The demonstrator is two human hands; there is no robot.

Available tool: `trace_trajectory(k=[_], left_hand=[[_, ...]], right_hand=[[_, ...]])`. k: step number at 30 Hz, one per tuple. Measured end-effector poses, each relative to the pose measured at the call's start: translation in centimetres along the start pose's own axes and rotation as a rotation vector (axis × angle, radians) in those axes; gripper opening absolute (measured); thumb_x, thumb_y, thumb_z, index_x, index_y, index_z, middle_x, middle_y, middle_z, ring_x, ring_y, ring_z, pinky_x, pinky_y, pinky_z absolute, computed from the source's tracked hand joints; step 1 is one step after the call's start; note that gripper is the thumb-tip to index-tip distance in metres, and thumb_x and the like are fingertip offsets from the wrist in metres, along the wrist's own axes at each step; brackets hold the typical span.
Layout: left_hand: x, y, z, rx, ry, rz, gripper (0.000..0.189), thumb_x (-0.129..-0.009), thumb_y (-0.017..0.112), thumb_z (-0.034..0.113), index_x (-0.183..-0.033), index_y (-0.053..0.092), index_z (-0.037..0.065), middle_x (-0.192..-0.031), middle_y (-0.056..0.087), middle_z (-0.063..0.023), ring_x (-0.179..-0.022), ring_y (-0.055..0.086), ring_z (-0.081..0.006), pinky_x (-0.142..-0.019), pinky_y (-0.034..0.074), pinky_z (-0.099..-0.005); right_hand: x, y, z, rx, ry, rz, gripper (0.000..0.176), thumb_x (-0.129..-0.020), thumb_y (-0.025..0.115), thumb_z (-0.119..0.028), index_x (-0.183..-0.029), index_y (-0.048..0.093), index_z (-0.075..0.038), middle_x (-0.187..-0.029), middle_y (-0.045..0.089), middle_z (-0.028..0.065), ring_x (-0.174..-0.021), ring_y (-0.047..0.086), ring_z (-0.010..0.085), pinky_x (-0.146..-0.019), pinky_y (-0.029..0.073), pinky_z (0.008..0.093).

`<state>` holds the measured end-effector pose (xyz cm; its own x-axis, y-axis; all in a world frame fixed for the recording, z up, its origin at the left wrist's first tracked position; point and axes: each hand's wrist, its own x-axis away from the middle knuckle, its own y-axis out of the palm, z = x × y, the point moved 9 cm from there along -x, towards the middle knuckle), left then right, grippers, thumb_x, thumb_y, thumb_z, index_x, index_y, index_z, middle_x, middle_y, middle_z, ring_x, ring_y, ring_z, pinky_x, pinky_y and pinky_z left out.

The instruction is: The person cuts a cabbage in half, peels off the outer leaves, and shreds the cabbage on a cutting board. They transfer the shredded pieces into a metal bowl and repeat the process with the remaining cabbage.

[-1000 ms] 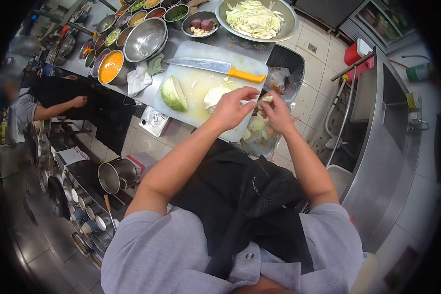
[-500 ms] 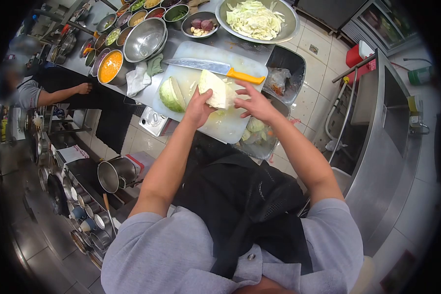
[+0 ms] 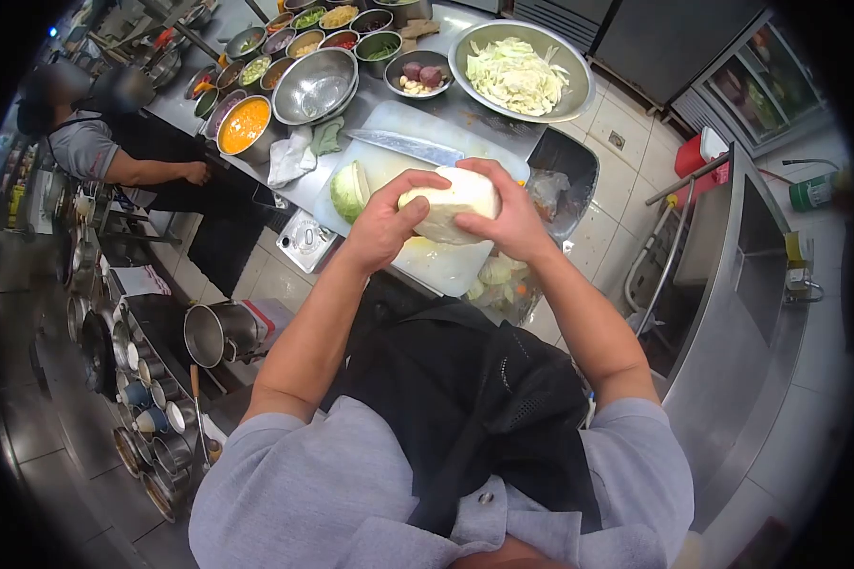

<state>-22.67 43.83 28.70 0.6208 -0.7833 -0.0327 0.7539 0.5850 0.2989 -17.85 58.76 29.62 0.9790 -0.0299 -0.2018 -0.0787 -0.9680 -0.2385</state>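
Both of my hands hold a large pale piece of cabbage (image 3: 451,207), raised above the white cutting board (image 3: 436,270). My left hand (image 3: 386,226) grips its left side, thumb and fingers closed on it. Around its right side wraps my right hand (image 3: 510,213). Behind them a large knife (image 3: 403,145) lies on the board; its yellow handle is mostly hidden by the cabbage and my right hand. A green cabbage wedge (image 3: 349,192) rests on the board's left part, beside my left hand.
Chopped cabbage fills a wide steel bowl (image 3: 584,90) at the back right. Further left stand an empty steel bowl (image 3: 315,83), a pot of orange liquid (image 3: 245,123) and several ingredient tins. A black bin (image 3: 590,180) adjoins the board. At far left is another person (image 3: 83,150).
My right hand has closed onto the cabbage, where its fingers were spread beside it. The cabbage has turned and come up nearer to me. The whole view has shifted slightly.
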Motion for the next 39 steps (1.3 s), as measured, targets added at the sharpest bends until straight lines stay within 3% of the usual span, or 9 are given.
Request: trace_trajectory(k=[4, 11, 14, 15, 22, 32, 36, 38, 39], left_hand=[[0.3, 1.5, 3.1, 0.038, 0.076, -0.037, 0.047, -0.101, 0.068, 0.036, -0.137, 0.060, 0.007, -0.123, 0.063, -0.0044, -0.103, 0.064, -0.0120, -0.083, 0.058, -0.0278], [0.4, 0.5, 2.9, -0.005, 0.018, -0.073, 0.056, -0.099, 0.071, 0.034, -0.146, 0.055, 0.008, -0.126, 0.064, -0.0044, -0.105, 0.065, -0.0120, -0.084, 0.058, -0.0278], [0.8, -0.1, 2.3, -0.054, -0.015, -0.064, 0.053, -0.100, 0.068, 0.023, -0.149, 0.053, 0.008, -0.126, 0.064, -0.0043, -0.106, 0.065, -0.0115, -0.086, 0.058, -0.0284], [0.9, -0.1, 2.2, -0.004, -0.038, -0.070, 0.062, -0.098, 0.071, 0.021, -0.150, 0.046, 0.001, -0.134, 0.063, -0.0127, -0.120, 0.065, -0.0235, -0.097, 0.059, -0.0394], [1.5, -0.4, 2.6, 0.125, -0.029, -0.085, 0.063, -0.098, 0.069, 0.016, -0.153, 0.042, 0.001, -0.138, 0.061, -0.0139, -0.122, 0.064, -0.0252, -0.099, 0.059, -0.0426], [1.3, -0.8, 3.2, 0.111, -0.027, -0.075, 0.067, -0.097, 0.071, 0.019, -0.154, 0.041, 0.001, -0.138, 0.060, -0.0139, -0.123, 0.064, -0.0258, -0.101, 0.058, -0.0442], [-0.6, -1.8, 2.4, 0.164, 0.028, 0.016, 0.052, -0.096, 0.061, 0.006, -0.146, 0.050, 0.001, -0.132, 0.063, -0.0143, -0.117, 0.067, -0.0265, -0.097, 0.059, -0.0471], [-1.5, -4.2, 1.1, 0.205, 0.002, 0.243, 0.042, -0.095, 0.055, 0.002, -0.137, 0.057, 0.000, -0.125, 0.066, -0.0150, -0.110, 0.070, -0.0267, -0.093, 0.060, -0.0467], [-1.7, -4.9, 0.9, 0.232, 0.014, 0.358, 0.036, -0.097, 0.053, 0.002, -0.132, 0.060, 0.001, -0.117, 0.069, -0.0146, -0.100, 0.073, -0.0257, -0.084, 0.063, -0.0432]], right_hand=[[0.0, -1.1, -1.6, -0.249, -0.044, 0.037, 0.064, -0.081, 0.083, -0.036, -0.132, 0.063, -0.003, -0.121, 0.065, 0.0092, -0.113, 0.060, 0.0185, -0.101, 0.047, 0.0330], [0.1, 0.1, 0.6, -0.555, -0.005, 0.003, 0.065, -0.085, 0.079, -0.040, -0.133, 0.060, -0.001, -0.121, 0.065, 0.0089, -0.111, 0.061, 0.0175, -0.100, 0.048, 0.0327], [0.2, 1.1, 1.1, -0.664, 0.032, -0.029, 0.065, -0.085, 0.080, -0.039, -0.133, 0.059, -0.001, -0.121, 0.065, 0.0085, -0.111, 0.062, 0.0173, -0.100, 0.049, 0.0327], [0.0, 1.4, 1.3, -0.705, 0.052, -0.037, 0.066, -0.085, 0.081, -0.039, -0.133, 0.059, -0.001, -0.121, 0.065, 0.0083, -0.111, 0.062, 0.0173, -0.100, 0.049, 0.0329], [-1.0, 2.4, 1.8, -0.736, 0.043, -0.082, 0.068, -0.086, 0.079, -0.041, -0.135, 0.055, -0.001, -0.123, 0.066, 0.0118, -0.113, 0.065, 0.0209, -0.099, 0.053, 0.0360], [-1.9, 3.0, 2.1, -0.909, 0.086, -0.124, 0.062, -0.088, 0.080, -0.033, -0.134, 0.056, 0.000, -0.120, 0.065, 0.0115, -0.112, 0.065, 0.0186, -0.097, 0.054, 0.0339], [-3.6, 2.2, 1.4, -0.686, 0.033, -0.092, 0.059, -0.091, 0.076, -0.034, -0.135, 0.056, 0.000, -0.120, 0.066, 0.0108, -0.110, 0.064, 0.0178, -0.097, 0.052, 0.0319], [-4.9, 1.8, 0.7, -0.222, 0.028, -0.045, 0.061, -0.092, 0.075, -0.035, -0.138, 0.054, -0.003, -0.122, 0.065, 0.0131, -0.113, 0.063, 0.0217, -0.099, 0.049, 0.0338], [-5.7, 1.2, 0.2, 0.063, -0.035, 0.029, 0.064, -0.090, 0.077, -0.035, -0.142, 0.053, -0.007, -0.128, 0.061, 0.0174, -0.122, 0.059, 0.0298, -0.102, 0.048, 0.0385]])
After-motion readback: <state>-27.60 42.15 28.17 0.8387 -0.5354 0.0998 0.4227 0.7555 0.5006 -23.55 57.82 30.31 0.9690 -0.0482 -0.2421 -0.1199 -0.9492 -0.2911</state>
